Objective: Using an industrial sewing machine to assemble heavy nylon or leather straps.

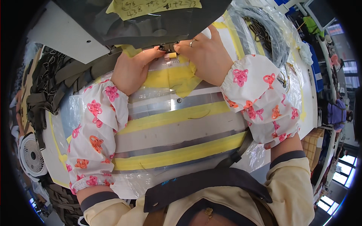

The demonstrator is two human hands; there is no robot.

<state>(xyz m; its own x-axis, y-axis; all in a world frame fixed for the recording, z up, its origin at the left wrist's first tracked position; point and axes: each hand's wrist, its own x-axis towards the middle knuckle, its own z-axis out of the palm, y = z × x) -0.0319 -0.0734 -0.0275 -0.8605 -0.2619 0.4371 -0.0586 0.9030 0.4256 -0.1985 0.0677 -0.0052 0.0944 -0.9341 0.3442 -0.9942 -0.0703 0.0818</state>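
Observation:
A dark sewing machine (143,26) hangs over the work area, its presser foot (168,48) lit from above. Dark webbing strap (88,67) runs in from the left to my left hand (131,69), which is closed on it beside the foot. My left thumb points at the foot, while the other fingers are partly hidden under the machine head. On the other side, my right hand (209,56), with a ring on one finger, has fingertips drawn in close to the foot. Whatever lies under those fingertips is too small and covered to make out.
Yellow tape (181,150) crosses the machine bed in strips. Tangled webbing with metal buckles (47,71) heaps at the left. A coil of clear plastic wrap (279,34) lies at the far right. A white fan (33,154) stands left of the table.

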